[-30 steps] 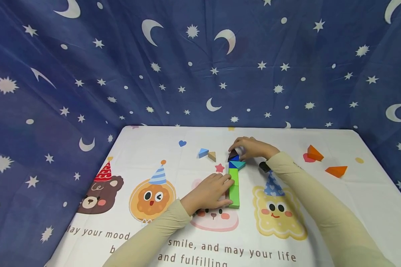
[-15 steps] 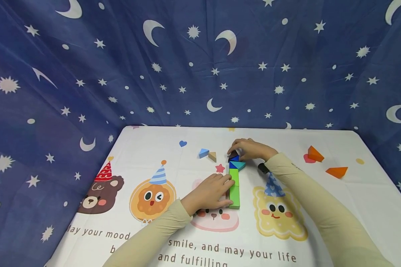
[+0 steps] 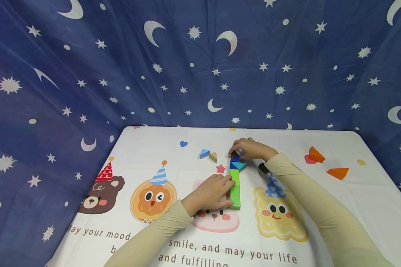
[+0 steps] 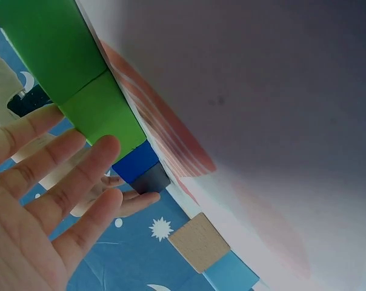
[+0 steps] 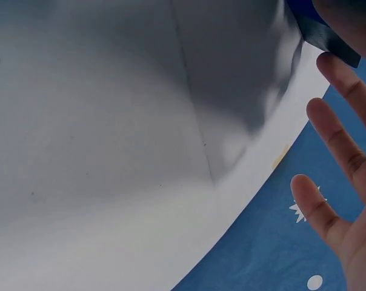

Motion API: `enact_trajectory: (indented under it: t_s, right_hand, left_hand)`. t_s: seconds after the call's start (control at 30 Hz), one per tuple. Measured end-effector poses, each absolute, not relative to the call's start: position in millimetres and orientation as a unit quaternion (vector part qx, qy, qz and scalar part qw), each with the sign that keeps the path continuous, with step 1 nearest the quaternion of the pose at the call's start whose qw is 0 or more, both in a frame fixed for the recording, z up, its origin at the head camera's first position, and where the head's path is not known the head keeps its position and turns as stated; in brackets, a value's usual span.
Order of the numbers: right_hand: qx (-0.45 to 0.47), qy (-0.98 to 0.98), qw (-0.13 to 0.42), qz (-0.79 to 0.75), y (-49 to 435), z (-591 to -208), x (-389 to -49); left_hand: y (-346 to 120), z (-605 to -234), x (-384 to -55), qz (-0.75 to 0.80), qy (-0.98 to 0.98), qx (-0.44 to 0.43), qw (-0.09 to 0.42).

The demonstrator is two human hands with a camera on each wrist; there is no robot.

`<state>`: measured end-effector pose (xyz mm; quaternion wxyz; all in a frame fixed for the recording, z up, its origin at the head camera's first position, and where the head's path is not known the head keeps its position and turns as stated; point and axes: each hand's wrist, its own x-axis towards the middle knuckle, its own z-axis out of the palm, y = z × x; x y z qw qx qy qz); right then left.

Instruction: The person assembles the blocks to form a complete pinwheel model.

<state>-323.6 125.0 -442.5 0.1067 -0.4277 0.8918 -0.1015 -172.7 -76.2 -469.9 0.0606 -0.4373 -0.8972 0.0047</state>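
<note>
A row of blocks runs away from me on the white cloth. Its near part is two green blocks [image 3: 235, 197], then a blue triangular block [image 3: 232, 165] and a teal triangular block [image 3: 241, 166], which points right. Another blue triangle [image 3: 235, 159] lies beyond, with a dark block [image 3: 234, 153] at the far end. My left hand [image 3: 209, 191] lies along the row's left side, its loosely extended fingertips touching the green blocks. With thumb and index finger, my right hand [image 3: 251, 148] pinches the dark block, partly covering it; its other fingers [image 5: 340, 130] stay spread.
Left of the row's far end lie a light blue triangular block [image 3: 204, 153] and a wooden triangular block [image 3: 213, 157]. Two orange blocks [image 3: 316, 155] rest at the right. A starry blue curtain [image 3: 200, 74] stands behind the table's far edge.
The dark block and my right fingertips have shifted very slightly at the row's far end. My left hand keeps its place by the green blocks.
</note>
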Motion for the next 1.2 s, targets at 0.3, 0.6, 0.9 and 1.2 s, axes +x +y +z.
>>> enact_trajectory:
  t_s: [0.3, 0.6, 0.9, 1.2]
  right_hand:
    - [-0.423, 0.894, 0.112, -0.100, 122.9, -445.0, -326.1]
    - [-0.418, 0.897, 0.111, -0.095, 121.0, -442.9, -324.9]
    - [-0.425, 0.892, 0.113, -0.103, 120.2, -442.1, -325.4]
    - [-0.433, 0.888, 0.111, -0.109, 118.2, -440.0, -323.0]
  left_hand:
    - [-76.1, -469.3, -171.9, 0.006, -0.898, -0.436, 0.063]
    - [-76.2, -468.7, -171.6, 0.009, -0.899, -0.434, 0.059]
    - [-76.2, -468.2, -171.3, 0.011, -0.899, -0.434, 0.060]
    - [-76.2, -468.5, -171.4, 0.007, -0.899, -0.434, 0.060]
